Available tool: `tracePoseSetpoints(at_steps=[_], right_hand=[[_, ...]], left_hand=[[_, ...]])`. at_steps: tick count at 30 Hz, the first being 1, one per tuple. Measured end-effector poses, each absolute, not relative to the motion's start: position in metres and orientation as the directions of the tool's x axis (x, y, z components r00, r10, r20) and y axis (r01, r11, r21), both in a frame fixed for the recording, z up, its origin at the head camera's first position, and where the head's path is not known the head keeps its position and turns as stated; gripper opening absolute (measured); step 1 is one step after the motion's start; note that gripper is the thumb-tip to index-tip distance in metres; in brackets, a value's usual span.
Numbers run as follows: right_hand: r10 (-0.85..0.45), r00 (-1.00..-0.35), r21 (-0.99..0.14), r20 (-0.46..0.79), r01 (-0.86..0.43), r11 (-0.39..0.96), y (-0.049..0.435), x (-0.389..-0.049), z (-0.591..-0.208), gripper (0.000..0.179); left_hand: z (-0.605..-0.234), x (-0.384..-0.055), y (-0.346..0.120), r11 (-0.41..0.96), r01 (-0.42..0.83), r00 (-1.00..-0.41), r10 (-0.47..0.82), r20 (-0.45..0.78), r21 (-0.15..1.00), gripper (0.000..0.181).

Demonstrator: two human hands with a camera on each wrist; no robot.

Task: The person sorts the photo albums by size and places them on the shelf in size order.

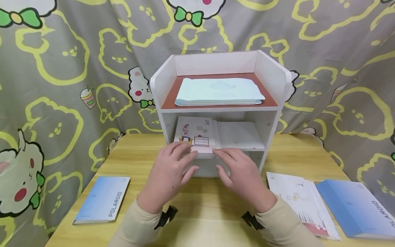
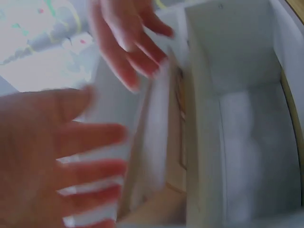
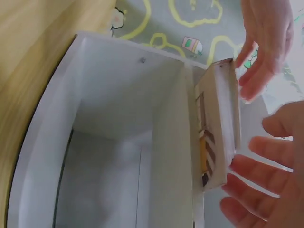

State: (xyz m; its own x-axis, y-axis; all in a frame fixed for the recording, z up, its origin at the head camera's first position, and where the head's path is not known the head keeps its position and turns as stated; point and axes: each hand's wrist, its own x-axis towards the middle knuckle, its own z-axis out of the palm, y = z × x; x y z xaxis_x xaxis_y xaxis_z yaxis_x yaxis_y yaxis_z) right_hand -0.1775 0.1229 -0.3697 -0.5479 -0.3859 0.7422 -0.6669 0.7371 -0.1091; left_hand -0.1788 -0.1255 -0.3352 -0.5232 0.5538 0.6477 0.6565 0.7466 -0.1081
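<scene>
A white album with printed furniture drawings (image 1: 197, 132) lies on the left side of the shelf unit's middle level, its front edge towards me. My left hand (image 1: 171, 171) is at that edge's left end, fingers spread and loosely bent; whether they touch it is hard to tell. My right hand (image 1: 242, 175) is near the edge's right end, fingers relaxed. In the right wrist view, the right fingertips (image 3: 232, 183) are at or very near the album's edge (image 3: 216, 123). Neither hand grips anything. The left wrist view is blurred.
A pale blue album (image 1: 220, 91) lies on the shelf unit's (image 1: 284, 77) top level. On the wooden table (image 1: 203, 212) are a blue POLAROID album (image 1: 103, 199) at left, plus a white printed album (image 1: 297, 202) and a thicker blue POLAROID album (image 1: 355, 207) at right.
</scene>
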Motion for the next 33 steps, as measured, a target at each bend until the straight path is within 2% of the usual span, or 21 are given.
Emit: tracePoseSetpoints(at_steps=[4, 13, 18, 21, 33], right_hand=[[-0.403, -0.573, -0.112, 0.714, -0.662, 0.741, 0.122, -0.176, -0.371, 0.045], [-0.437, -0.645, -0.132, 0.627, -0.641, 0.756, 0.114, -0.175, -0.38, 0.057], [-0.459, -0.692, -0.133, 0.557, -0.62, 0.774, 0.111, -0.177, -0.386, 0.065], [-0.474, -0.699, -0.124, 0.536, -0.62, 0.774, 0.109, -0.18, -0.391, 0.069], [-0.492, -0.645, -0.027, 0.585, -0.621, 0.783, 0.106, -0.191, -0.408, 0.081]], left_hand=[[-0.335, -0.17, -0.122, 0.756, 0.641, -0.574, 0.586, 0.572, -0.131, 0.047], [-0.34, -0.173, -0.125, 0.819, 0.558, -0.678, 0.545, 0.493, -0.137, 0.063], [-0.345, -0.181, -0.126, 0.818, 0.554, -0.677, 0.55, 0.489, -0.154, 0.065], [-0.349, -0.186, -0.126, 0.813, 0.557, -0.668, 0.561, 0.49, -0.172, 0.067], [-0.357, -0.192, -0.127, 0.817, 0.552, -0.683, 0.558, 0.472, -0.167, 0.072]])
